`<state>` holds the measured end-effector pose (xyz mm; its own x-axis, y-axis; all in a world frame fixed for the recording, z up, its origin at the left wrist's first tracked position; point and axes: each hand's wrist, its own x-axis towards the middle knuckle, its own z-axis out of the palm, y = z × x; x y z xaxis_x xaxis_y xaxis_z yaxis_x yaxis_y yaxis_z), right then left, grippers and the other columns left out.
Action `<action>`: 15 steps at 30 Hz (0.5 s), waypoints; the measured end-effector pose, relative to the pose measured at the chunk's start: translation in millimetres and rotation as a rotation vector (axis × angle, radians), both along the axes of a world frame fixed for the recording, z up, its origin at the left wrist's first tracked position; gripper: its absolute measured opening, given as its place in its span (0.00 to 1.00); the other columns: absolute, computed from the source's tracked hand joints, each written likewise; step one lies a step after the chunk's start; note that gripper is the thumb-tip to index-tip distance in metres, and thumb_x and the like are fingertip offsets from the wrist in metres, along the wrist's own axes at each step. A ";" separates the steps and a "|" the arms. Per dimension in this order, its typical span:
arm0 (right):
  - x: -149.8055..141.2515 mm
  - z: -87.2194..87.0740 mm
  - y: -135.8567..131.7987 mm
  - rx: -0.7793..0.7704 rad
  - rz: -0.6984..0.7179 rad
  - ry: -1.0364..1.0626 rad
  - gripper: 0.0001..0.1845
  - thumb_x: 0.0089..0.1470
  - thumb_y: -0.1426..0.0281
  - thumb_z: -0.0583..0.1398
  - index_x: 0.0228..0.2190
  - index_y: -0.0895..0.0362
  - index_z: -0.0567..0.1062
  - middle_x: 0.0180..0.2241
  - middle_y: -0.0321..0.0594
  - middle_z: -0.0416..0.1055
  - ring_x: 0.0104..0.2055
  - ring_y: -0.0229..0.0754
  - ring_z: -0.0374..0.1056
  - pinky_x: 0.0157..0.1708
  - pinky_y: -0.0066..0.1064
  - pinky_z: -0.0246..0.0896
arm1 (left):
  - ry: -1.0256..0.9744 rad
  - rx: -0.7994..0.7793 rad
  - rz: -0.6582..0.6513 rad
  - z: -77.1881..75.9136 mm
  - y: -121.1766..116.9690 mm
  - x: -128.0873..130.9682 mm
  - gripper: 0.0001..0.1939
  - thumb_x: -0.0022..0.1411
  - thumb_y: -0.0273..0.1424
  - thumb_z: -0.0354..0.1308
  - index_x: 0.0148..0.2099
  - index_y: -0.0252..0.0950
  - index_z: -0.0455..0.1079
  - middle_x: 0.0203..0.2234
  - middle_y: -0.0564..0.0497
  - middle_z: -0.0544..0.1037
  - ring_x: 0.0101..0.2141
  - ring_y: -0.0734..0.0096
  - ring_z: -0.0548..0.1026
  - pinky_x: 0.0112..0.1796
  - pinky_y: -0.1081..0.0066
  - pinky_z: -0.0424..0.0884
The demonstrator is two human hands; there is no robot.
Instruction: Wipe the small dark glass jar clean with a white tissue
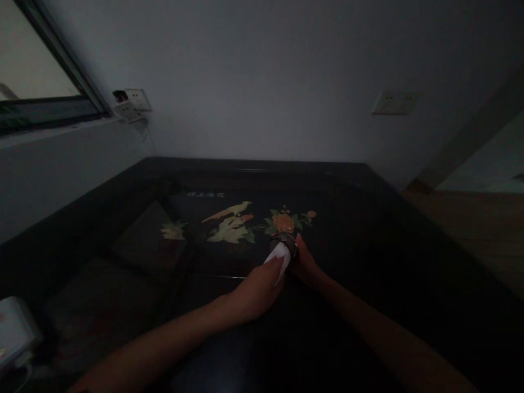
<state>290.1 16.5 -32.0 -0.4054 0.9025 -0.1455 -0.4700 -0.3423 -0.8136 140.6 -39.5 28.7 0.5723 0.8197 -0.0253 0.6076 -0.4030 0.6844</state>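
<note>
Though too dim to identify, a dark object (283,238) is held just below the orange flower (283,222), gripped by the right hand (306,266), fingers mostly hidden; the left hand (258,286) clasps a white wad (279,252). Far left of the flower, a white box (15,330) is cut off.

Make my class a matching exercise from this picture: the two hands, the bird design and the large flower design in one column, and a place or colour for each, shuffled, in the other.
Column one
1. Left hand
2. Right hand
3. Bird design
4. Large flower design

Column two
A. Mostly orange, with green leaves around it
B. Gripping the white wad
C. Pale yellowish, with a long tail pointing left in the picture
D. At the right side of the dark object

Right pairs: 1-B, 2-D, 3-C, 4-A
</note>
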 end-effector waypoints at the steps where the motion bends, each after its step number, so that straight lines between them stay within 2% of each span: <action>1: -0.2 0.8 -0.3 0.004 -0.001 0.002 0.32 0.42 0.39 0.57 0.33 0.54 0.77 0.30 0.40 0.77 0.41 0.48 0.71 0.46 0.39 0.62 | -0.105 -0.125 0.033 2.0 0.5 -0.1 0.17 0.64 0.29 0.44 0.51 0.28 0.65 0.44 0.39 0.75 0.44 0.60 0.74 0.45 0.65 0.69; 3: -0.8 2.2 -1.0 0.005 0.001 0.009 0.33 0.41 0.39 0.57 0.34 0.54 0.77 0.31 0.40 0.77 0.41 0.48 0.71 0.46 0.39 0.62 | -0.307 -0.355 0.110 4.9 2.6 -0.7 0.16 0.63 0.32 0.45 0.46 0.29 0.67 0.37 0.44 0.77 0.37 0.63 0.74 0.40 0.67 0.70; 5: -1.4 2.7 -1.8 -0.009 0.007 0.020 0.33 0.42 0.40 0.58 0.36 0.54 0.76 0.32 0.39 0.77 0.42 0.48 0.71 0.46 0.38 0.61 | -0.488 -0.526 0.192 6.4 5.1 -1.6 0.16 0.60 0.33 0.48 0.46 0.29 0.67 0.35 0.46 0.76 0.35 0.65 0.73 0.38 0.69 0.69; 8: -1.9 2.0 -2.6 -0.019 0.001 0.024 0.34 0.43 0.39 0.57 0.38 0.53 0.76 0.34 0.39 0.77 0.43 0.48 0.71 0.47 0.39 0.61 | -0.610 -0.636 0.247 7.0 7.2 -3.5 0.17 0.58 0.34 0.50 0.46 0.29 0.67 0.34 0.47 0.75 0.34 0.67 0.73 0.37 0.70 0.68; 11: -1.4 2.0 -2.9 -0.004 -0.006 0.022 0.33 0.43 0.40 0.56 0.38 0.54 0.76 0.34 0.40 0.77 0.44 0.49 0.70 0.48 0.40 0.61 | -0.468 -0.513 0.149 6.7 7.2 -5.1 0.16 0.61 0.36 0.48 0.44 0.30 0.67 0.33 0.47 0.76 0.34 0.67 0.72 0.37 0.70 0.69; 13: -0.8 2.9 -3.2 0.009 0.007 0.020 0.33 0.43 0.40 0.57 0.38 0.54 0.76 0.34 0.40 0.77 0.44 0.50 0.70 0.48 0.40 0.60 | -0.284 -0.331 0.062 5.6 6.5 -5.3 0.15 0.64 0.34 0.45 0.44 0.31 0.68 0.35 0.46 0.77 0.36 0.66 0.73 0.38 0.69 0.69; 15: -0.6 3.7 -3.6 0.010 0.017 0.015 0.32 0.44 0.40 0.57 0.37 0.54 0.76 0.34 0.41 0.77 0.45 0.50 0.70 0.49 0.41 0.60 | -0.078 -0.112 0.002 2.8 5.5 -4.8 0.15 0.64 0.29 0.44 0.48 0.30 0.66 0.42 0.42 0.76 0.41 0.64 0.74 0.43 0.67 0.69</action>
<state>289.5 12.8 -28.3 -0.4232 0.8966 -0.1302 -0.4762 -0.3424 -0.8099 135.8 -33.9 31.5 0.5743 0.8154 -0.0724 0.5516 -0.3201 0.7702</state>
